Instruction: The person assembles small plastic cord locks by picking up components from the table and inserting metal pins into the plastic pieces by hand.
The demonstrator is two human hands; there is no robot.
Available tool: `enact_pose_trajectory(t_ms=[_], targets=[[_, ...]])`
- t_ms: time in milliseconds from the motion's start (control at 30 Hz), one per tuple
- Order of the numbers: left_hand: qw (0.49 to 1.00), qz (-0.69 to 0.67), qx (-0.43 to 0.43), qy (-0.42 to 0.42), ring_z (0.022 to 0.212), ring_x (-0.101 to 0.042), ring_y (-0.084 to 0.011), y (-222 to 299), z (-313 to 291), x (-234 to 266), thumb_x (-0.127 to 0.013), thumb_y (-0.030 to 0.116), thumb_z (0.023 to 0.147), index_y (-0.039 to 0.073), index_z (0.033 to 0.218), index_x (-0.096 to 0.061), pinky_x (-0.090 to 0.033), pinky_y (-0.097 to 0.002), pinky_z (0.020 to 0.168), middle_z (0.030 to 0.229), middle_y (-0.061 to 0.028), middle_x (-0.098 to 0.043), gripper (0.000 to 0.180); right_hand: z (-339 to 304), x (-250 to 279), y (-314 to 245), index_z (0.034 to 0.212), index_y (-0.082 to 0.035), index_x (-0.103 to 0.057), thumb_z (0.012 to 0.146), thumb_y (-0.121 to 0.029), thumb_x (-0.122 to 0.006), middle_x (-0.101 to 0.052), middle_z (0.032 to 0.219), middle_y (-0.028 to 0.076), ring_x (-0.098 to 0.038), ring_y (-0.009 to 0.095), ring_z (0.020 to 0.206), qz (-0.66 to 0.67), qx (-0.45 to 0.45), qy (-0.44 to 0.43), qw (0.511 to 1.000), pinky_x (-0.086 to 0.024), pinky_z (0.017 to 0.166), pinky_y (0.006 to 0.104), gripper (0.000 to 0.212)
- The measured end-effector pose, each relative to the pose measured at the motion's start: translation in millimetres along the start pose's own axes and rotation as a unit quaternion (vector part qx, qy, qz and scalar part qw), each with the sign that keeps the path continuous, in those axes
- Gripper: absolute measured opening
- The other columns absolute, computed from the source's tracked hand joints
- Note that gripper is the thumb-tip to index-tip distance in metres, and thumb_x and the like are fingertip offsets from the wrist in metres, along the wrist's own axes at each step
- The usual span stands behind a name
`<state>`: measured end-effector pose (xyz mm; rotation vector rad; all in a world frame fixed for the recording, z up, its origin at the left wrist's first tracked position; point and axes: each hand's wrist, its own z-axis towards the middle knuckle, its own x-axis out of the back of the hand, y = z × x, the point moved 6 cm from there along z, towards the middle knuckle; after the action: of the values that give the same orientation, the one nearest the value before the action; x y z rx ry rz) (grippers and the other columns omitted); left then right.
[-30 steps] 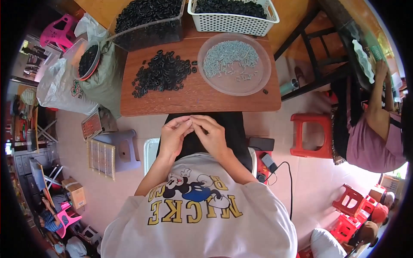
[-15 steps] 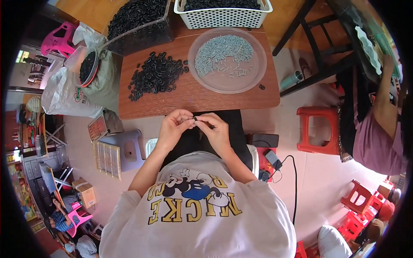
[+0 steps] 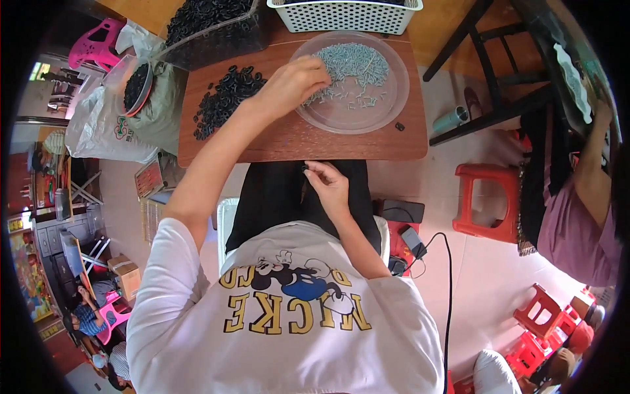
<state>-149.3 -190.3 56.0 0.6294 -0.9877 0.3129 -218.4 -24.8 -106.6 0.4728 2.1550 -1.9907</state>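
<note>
My left hand (image 3: 289, 87) reaches over the table to the left side of a round clear plastic tray (image 3: 341, 125) of small silvery metal pins (image 3: 354, 64). Its fingers are bent down together at the edge of the pins; whatever they pinch is hidden. Over my lap, just off the table's near edge, my right hand (image 3: 332, 189) pinches a small black plastic piece (image 3: 305, 169) between thumb and finger. A loose pile of small black oval ring-like pieces (image 3: 220, 108) lies on the table left of the tray, partly behind my left forearm.
Behind the pile stands a clear bin (image 3: 216, 49) of black pieces, with a white perforated basket (image 3: 348, 18) beside it. One black piece (image 3: 399, 126) lies right of the tray. Sacks (image 3: 108, 134) stand at left; a red stool (image 3: 487, 202) and another person's arm (image 3: 594, 154) are at right.
My left hand has left my right hand and moved forward to the pins in the tray. The right hand stays over my lap, keeping the black piece.
</note>
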Motion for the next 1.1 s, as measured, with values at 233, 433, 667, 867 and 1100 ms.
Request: enact_pose_trajectory(t_ms=[233, 433, 667, 867, 1100], targets=[[0.984, 0.08, -0.116, -0.112, 0.09, -0.056, -0.027, -3.2, 21.6, -30.4, -0.063, 0.004, 0.074, 0.002, 0.087, -0.065, -0.046, -0.036, 0.078, 0.088, -0.0078, -0.055, 0.014, 4.0, 2.4, -3.6, 0.099, 0.001, -0.067, 0.081, 0.002, -0.065, -0.062, 0.09, 0.002, -0.054, 0.005, 0.075, -0.041, 0.022, -0.024, 0.999, -0.044, 0.067, 0.0176, 0.018], [0.973, 0.107, -0.143, -0.145, 0.093, -0.056, -0.026, -13.8, 22.2, -40.3, -0.06, 0.006, 0.073, 0.003, 0.085, -0.066, -0.046, -0.0356, 0.08, 0.089, -0.0071, -0.056, 0.014, 3.3, -1.2, -2.6, 0.099, 0.001, -0.067, 0.082, 0.002, -0.065, -0.062, 0.089, 0.001, -0.054, 0.005, 0.075, -0.026, 0.009, -0.034, 0.999, -0.044, 0.067, 0.0174, 0.017], [0.975, 0.06, -0.122, -0.177, 0.096, -0.054, -0.0276, -19.0, 29.3, -49.7, -0.06, 0.006, 0.075, 0.001, 0.08, -0.059, -0.044, -0.037, 0.08, 0.088, -0.0094, -0.054, 0.007, 4.4, -1.2, -2.9, 0.1, 0.0, -0.067, 0.082, 0.002, -0.064, -0.061, 0.088, 0.0, -0.054, 0.005, 0.075, -0.02, 0.003, -0.042, 0.999, -0.044, 0.067, 0.0176, 0.018], [0.979, -0.19, 0.062, -0.042, 0.079, -0.057, -0.0211, -7.0, 18.8, -18.5, -0.061, 0.008, 0.083, 0.001, 0.09, -0.061, -0.046, -0.0302, 0.072, 0.086, -0.0077, -0.06, 0.01, -0.4, -2.7, -17.6, 0.098, -0.001, -0.067, 0.083, 0.001, -0.064, -0.061, 0.087, 0.0, -0.055, 0.005, 0.077, -0.104, 0.022, -0.088, 0.99, -0.044, 0.07, 0.0181, 0.016], [0.675, -0.652, 0.31, 0.154, 0.078, -0.059, -0.011, 10.8, -93.2, 20.0, -0.061, 0.007, 0.087, 0.0, 0.099, -0.063, -0.048, -0.0234, 0.069, 0.091, -0.0063, -0.065, 0.015, -3.6, -25.9, -74.3, 0.094, 0.0, -0.067, 0.083, 0.0, -0.062, -0.065, 0.086, 0.003, -0.057, 0.007, 0.072, 0.004, -0.038, -0.049, 0.998, -0.044, 0.065, 0.0196, 0.012]])
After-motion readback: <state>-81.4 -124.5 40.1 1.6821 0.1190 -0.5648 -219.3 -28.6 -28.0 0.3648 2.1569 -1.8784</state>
